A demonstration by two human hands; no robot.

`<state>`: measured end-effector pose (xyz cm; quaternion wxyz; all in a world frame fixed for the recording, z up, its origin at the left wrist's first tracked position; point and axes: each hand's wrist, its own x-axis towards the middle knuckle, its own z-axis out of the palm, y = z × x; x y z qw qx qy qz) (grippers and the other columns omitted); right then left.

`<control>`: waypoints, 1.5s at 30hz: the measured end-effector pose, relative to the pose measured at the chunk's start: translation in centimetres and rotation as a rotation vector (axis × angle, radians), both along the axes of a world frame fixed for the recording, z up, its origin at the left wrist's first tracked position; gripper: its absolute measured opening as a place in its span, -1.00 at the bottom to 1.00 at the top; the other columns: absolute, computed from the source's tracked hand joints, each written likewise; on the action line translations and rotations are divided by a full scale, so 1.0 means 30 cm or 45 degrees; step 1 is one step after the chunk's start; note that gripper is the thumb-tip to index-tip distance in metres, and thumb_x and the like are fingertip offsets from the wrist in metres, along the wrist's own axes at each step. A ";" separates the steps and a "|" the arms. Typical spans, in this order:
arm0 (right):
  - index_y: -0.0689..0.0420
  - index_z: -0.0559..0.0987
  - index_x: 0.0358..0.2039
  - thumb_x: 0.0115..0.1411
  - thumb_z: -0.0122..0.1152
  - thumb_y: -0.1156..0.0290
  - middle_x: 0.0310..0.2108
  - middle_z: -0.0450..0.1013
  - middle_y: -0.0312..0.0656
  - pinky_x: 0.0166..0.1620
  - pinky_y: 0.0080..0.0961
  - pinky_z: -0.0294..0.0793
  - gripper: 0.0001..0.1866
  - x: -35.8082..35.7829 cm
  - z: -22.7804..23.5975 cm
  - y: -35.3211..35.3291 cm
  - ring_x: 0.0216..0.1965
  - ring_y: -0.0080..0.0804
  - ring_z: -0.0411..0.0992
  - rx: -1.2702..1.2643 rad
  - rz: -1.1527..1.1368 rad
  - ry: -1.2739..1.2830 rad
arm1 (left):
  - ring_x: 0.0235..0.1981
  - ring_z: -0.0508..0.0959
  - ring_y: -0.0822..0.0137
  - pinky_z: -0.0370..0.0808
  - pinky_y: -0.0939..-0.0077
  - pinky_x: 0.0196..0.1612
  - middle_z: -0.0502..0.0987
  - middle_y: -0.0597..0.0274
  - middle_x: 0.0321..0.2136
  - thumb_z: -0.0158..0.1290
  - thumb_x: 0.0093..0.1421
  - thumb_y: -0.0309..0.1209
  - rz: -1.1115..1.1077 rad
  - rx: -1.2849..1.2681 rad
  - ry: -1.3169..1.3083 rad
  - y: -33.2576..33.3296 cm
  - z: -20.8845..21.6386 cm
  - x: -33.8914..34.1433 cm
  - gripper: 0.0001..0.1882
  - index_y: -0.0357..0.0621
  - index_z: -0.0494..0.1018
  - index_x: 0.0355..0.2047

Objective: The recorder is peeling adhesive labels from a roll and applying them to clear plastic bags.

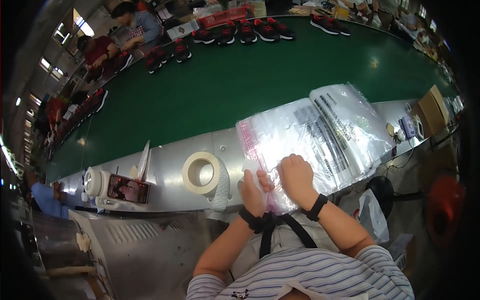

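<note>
A stack of clear plastic bags (280, 135) with dark print and a pink strip at the left edge lies in front of me, across the metal table edge. Over its pink edge, my left hand (255, 194) pinches a small white slip (251, 165). My right hand (297, 175) rests on the stack just to the right, fingers curled in; whatever they may grip is hidden. A second pile of printed clear bags (350, 120) overlaps the stack's right side. To the left of my hands lies a wide roll of cream tape or labels (187, 172), its loose end hanging toward me.
A phone (128, 189) leans by a white bottle (93, 181) at left. Black-and-red shoes (247, 31) line the green belt's (200, 90) far side, where people work. A cardboard box (431, 112) and small devices (408, 127) sit at right.
</note>
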<state>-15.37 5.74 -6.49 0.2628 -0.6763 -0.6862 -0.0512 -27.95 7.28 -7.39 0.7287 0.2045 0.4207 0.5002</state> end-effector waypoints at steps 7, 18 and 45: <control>0.12 0.38 -0.54 -0.14 0.24 0.40 -0.49 0.27 -0.19 -0.44 -0.40 0.35 -0.79 -0.043 0.079 -0.086 -0.40 -0.24 0.32 -0.129 0.175 0.149 | -0.72 0.15 0.47 0.15 0.56 -0.58 0.19 0.35 -0.73 -0.36 0.25 -0.03 0.002 -0.054 -0.324 -0.003 -0.005 -0.057 -0.56 -0.11 0.29 -0.47; 0.17 0.43 -0.51 0.16 -0.05 0.41 -0.58 0.40 -0.20 -0.50 -0.57 0.32 -0.84 0.089 0.063 -0.043 -0.57 -0.42 0.37 -0.474 0.045 1.270 | -0.34 0.44 0.15 0.39 0.25 -0.18 0.42 0.05 -0.43 -0.34 0.25 -0.02 -0.297 0.042 -0.484 0.044 0.032 0.019 -0.49 -0.27 0.33 -0.34; 0.18 0.48 -0.41 0.01 0.16 0.46 -0.42 0.41 -0.17 -0.40 -0.53 0.39 -0.88 0.069 0.162 -0.029 -0.46 -0.40 0.40 -0.261 0.008 0.804 | -0.57 0.41 0.42 0.38 0.57 -0.43 0.45 0.12 -0.53 -0.30 0.26 -0.24 -0.299 0.252 -0.005 -0.027 0.039 -0.001 -0.62 -0.34 0.37 -0.27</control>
